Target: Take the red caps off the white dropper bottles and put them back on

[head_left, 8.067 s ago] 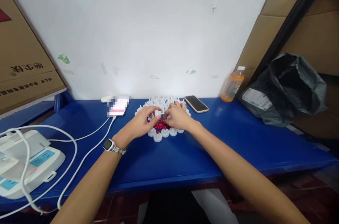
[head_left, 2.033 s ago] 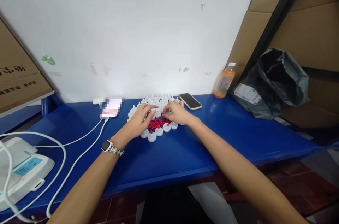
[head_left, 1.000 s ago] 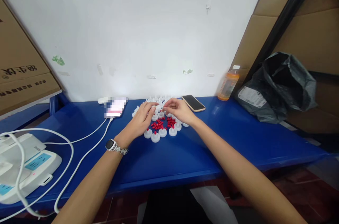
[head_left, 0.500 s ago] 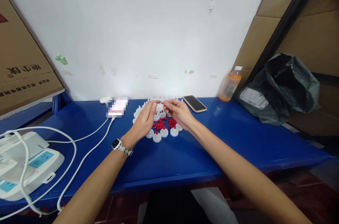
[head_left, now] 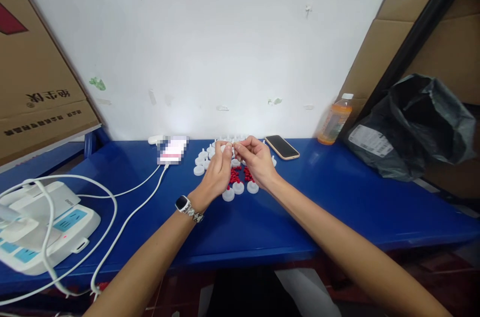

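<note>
My left hand (head_left: 217,171) is closed, with thumb and forefinger around a white nozzle cap (head_left: 224,148) that is mostly covered. Its fingertips meet those of my right hand (head_left: 259,161), which is pinched shut. The small red cap seen in that pinch a moment ago is now hidden by the fingers. Below and between the hands lie loose small red caps (head_left: 235,175). Around them stand several white nozzle caps with spouts (head_left: 199,170); in the near row, a white nozzle cap (head_left: 228,194) has a red tip on it.
A phone (head_left: 282,147) lies right of the caps, with an orange drink bottle (head_left: 335,119) and a dark plastic bag (head_left: 405,132) beyond. On the left are a charging phone (head_left: 173,149), white cables (head_left: 137,211) and a power strip (head_left: 71,237) on the blue table (head_left: 300,222).
Both hands have drawn closer together at the fingertips, and the red cap in my right hand has gone out of sight. The whole view has shifted slightly, moving things to the right.
</note>
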Tool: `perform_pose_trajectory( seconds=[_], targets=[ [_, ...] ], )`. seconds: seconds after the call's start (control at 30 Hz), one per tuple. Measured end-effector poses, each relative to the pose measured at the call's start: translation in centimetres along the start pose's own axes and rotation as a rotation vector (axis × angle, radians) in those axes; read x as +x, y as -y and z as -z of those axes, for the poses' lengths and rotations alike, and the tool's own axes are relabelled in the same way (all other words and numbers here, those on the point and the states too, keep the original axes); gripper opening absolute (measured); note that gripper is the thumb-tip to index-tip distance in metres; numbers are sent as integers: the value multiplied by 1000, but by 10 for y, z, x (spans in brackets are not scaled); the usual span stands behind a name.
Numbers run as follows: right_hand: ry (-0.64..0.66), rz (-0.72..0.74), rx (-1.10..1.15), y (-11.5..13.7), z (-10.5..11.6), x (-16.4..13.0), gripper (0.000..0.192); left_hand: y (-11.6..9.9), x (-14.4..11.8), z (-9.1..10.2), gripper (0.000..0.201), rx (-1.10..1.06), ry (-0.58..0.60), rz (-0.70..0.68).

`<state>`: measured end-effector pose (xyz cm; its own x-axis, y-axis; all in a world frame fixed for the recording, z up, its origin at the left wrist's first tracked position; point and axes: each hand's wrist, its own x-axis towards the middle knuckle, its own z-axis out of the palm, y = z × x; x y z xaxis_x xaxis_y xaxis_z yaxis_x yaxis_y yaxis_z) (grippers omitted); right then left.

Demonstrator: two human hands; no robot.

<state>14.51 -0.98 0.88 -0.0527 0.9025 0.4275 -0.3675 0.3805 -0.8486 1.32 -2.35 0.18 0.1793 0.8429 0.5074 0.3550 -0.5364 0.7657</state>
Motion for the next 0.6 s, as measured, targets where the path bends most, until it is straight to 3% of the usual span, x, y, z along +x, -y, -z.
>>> perform_pose_trajectory(
  seconds=[0.13,0.27,0.43,0.6],
  targets=[
    [30,34,-103,10,-2,2,38,-1,3,3,43,-77,7,-4],
    [100,25,-250,11,3,19,34,9,11,26,49,78,70,16],
    [64,105,-411,-12,11,72,19,41,22,51,38,342,-38,-66],
    [8,96,-772,-43,11,119,2,56,20,49,28,532,45,-99]
  ],
)
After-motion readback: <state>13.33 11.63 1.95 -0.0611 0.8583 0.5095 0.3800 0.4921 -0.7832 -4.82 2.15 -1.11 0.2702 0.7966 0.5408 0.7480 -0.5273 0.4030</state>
